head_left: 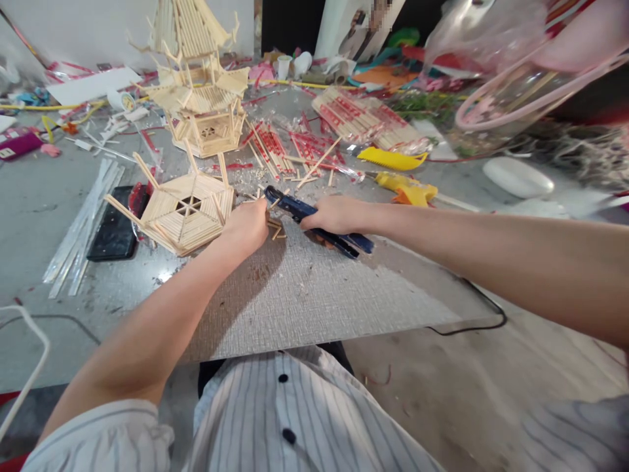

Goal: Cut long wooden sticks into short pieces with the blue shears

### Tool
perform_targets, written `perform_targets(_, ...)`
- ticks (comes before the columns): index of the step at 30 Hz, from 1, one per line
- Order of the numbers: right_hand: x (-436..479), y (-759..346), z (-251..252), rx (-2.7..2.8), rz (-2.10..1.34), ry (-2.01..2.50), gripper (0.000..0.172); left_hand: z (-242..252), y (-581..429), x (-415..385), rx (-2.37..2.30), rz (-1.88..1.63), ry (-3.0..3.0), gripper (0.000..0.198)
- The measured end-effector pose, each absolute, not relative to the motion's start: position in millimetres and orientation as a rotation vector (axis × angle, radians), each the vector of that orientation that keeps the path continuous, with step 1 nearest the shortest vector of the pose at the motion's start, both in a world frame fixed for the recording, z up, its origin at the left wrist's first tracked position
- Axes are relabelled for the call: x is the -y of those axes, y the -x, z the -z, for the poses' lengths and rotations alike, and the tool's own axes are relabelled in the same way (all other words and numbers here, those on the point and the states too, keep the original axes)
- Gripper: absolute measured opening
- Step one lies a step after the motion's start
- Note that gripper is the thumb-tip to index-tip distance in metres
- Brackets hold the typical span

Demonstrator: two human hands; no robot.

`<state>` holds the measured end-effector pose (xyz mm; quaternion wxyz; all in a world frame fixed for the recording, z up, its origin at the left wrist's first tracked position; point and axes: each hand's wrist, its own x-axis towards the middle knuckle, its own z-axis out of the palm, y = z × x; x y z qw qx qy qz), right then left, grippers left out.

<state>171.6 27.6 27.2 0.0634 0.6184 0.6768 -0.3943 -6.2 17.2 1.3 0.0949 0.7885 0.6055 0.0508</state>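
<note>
Striped shirt, one, right at the bench edge. One dark blue hand tool: right hand has its fingers wrapped round the handles, tool slanting through the grip, head toward the other hand. Left hand: fingers pinched on one thin stick, its free end just beside the tool head. Several offcuts right by the left fingers, too jumbled to count. On that hand's outer side, one hexagonal platform, at least four posts up. Further left, one black phone and a bunch of clear rods, overlapping, no exact count. Behind: one stick pagoda, top cropped. Far right: one yellow glue gun, one white oval object.
</note>
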Motion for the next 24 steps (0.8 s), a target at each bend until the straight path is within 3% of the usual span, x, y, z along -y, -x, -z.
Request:
perform_targets(13,-28.5,-169.3,-24.0,-2.084,1.073,-1.848,0.029,3.9,8.7,-20.3,-1.752,-0.206,-2.311,0.024)
perform_targets(24,-26.6,-168.0,-22.5,-2.065,1.197,-1.893,0.024,3.4,9.2,-20.2,-1.765,-0.19,-2.277,0.027)
